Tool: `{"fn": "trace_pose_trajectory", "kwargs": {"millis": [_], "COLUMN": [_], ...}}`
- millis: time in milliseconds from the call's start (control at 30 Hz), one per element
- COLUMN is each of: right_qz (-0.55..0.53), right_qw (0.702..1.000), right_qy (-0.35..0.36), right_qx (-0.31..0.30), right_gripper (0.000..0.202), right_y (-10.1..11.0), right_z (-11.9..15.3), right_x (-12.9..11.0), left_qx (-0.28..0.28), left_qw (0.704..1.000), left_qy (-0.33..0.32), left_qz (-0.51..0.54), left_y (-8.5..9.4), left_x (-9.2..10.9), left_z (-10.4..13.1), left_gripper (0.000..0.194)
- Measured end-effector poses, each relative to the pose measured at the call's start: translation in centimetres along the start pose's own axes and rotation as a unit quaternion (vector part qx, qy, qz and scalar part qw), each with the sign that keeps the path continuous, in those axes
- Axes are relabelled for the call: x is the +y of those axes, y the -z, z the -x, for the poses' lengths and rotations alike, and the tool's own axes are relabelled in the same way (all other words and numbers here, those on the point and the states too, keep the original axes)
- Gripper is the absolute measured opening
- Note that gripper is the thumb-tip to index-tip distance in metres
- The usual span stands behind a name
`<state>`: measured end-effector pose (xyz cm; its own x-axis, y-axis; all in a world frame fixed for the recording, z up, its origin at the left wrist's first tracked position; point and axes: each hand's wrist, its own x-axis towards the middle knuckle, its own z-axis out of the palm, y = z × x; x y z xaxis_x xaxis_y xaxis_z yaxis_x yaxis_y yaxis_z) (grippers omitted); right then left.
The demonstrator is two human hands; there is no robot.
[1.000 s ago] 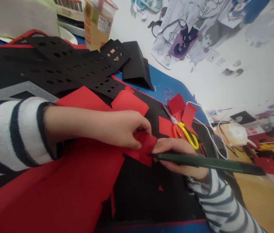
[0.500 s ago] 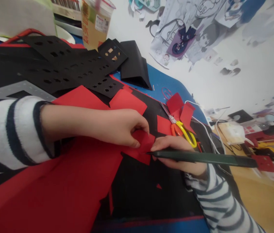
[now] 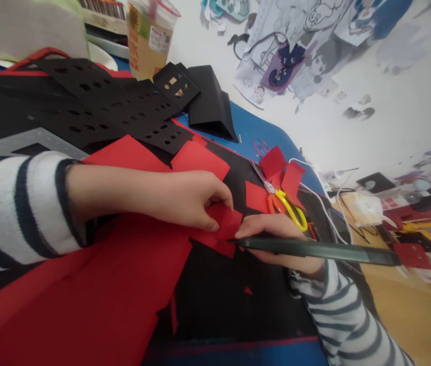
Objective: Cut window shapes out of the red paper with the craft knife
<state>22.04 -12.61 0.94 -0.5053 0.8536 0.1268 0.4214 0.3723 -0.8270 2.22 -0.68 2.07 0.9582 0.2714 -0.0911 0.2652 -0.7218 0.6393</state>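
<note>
My left hand [image 3: 196, 198] pinches a small red piece of paper [image 3: 230, 223] between thumb and bent fingers, pressing it down over other red paper. My right hand [image 3: 272, 231] grips a long, dark green craft knife [image 3: 314, 249]. Its narrow tip meets the lower edge of the small red piece, close to my left thumb; the blade itself is too small to make out. A large red sheet [image 3: 96, 305] spreads under my left forearm. Beyond my right hand lie scissors [image 3: 276, 192] with yellow and orange handles, among red paper scraps [image 3: 256, 197].
Black paper with cut-out shapes [image 3: 123, 109] and a folded black piece [image 3: 211, 101] lie at the back. A drink cup [image 3: 148, 40] stands behind them. A grey perforated plate [image 3: 39, 136] is at left. White cables [image 3: 324, 203] run along the right side. A black mat [image 3: 215, 300] covers the blue table.
Both hands hold the same grips, with the knife tip at the same spot on the red paper. The whole view has shifted very slightly.
</note>
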Motion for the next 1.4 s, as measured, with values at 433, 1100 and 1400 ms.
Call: {"fn": "trace_pose_trajectory", "kwargs": {"millis": [433, 1100, 1400], "right_qz": [-0.176, -0.053, -0.118], "right_qw": [0.965, 0.981, 0.968], "right_qy": [-0.022, 0.038, 0.062], "right_qx": [0.195, 0.185, 0.214], "right_gripper": [0.014, 0.018, 0.019], "right_y": [-0.2, -1.5, -1.6], "right_z": [0.5, -0.5, -0.4], "right_x": [0.6, -0.7, -1.1], "left_qx": [-0.012, -0.093, -0.097], "left_qw": [0.998, 0.969, 0.988], "left_qy": [-0.003, -0.137, -0.043], "left_qz": [0.066, 0.184, 0.108], "left_y": [-0.1, 0.5, 2.5], "left_x": [-0.7, -1.6, 1.6], "left_z": [-0.1, 1.2, 2.6], "left_gripper": [0.018, 0.022, 0.023]}}
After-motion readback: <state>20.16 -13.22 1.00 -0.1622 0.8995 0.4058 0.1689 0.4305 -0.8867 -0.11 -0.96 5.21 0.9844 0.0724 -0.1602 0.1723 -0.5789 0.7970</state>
